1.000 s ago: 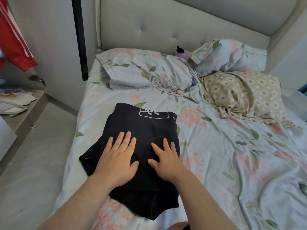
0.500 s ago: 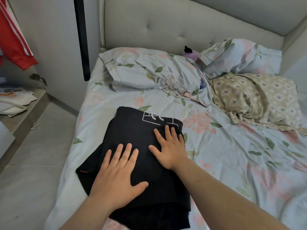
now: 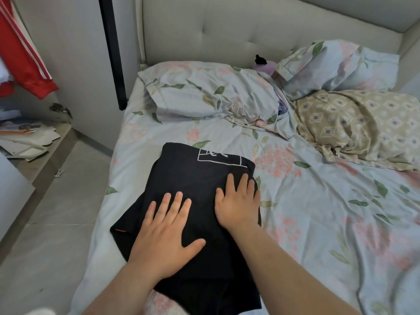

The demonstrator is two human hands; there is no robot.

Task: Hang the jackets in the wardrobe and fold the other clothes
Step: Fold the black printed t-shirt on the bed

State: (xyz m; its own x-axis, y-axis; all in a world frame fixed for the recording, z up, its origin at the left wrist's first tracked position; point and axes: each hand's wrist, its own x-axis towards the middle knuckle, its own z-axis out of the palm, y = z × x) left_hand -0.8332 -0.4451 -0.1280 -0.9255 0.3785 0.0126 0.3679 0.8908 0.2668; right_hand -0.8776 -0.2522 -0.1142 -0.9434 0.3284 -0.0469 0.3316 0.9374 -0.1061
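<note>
Currently both hands are flat, palms down, fingers straight and slightly spread, gripping nothing. The left hand (image 3: 166, 230) presses the near-middle of the black garment (image 3: 195, 176), thumb splayed out to the right. The right hand (image 3: 238, 205) lies just beside it, further up, with its fingertips near the garment's right edge.

The garment is matte, soft knit fabric, folded into a rough rectangle. It has several layers, and the lower layers stick out unevenly at the left and near edges. A white line-drawn box print (image 3: 218, 156) shows at the far end. A small red tab (image 3: 120, 230) sits on the left corner. The garment lies on the left half of the bed, close to the mattress edge.

The bed sheet (image 3: 318, 212) is thin pale-blue cotton with a pink flower and green leaf print, creased all over. Two pillows in the same print lie at the head, a flattish one (image 3: 204, 92) on the left and a plumper one (image 3: 336, 64) on the right. A purple plush toy (image 3: 263, 64) with a black tuft is wedged between them. A beige pillow (image 3: 359, 123) with a diamond pattern lies crumpled, touching the right pillow.

The headboard (image 3: 227, 26) is grey, padded and button-tufted. A black vertical bar (image 3: 112, 51) runs down the left wall panel. A red jacket (image 3: 25, 55) with white sleeve stripes and a smooth sheen hangs at far left, well apart from the bed. Loose papers (image 3: 25, 137) are piled on a low ledge below it. The floor (image 3: 45, 223) is grey tile.
</note>
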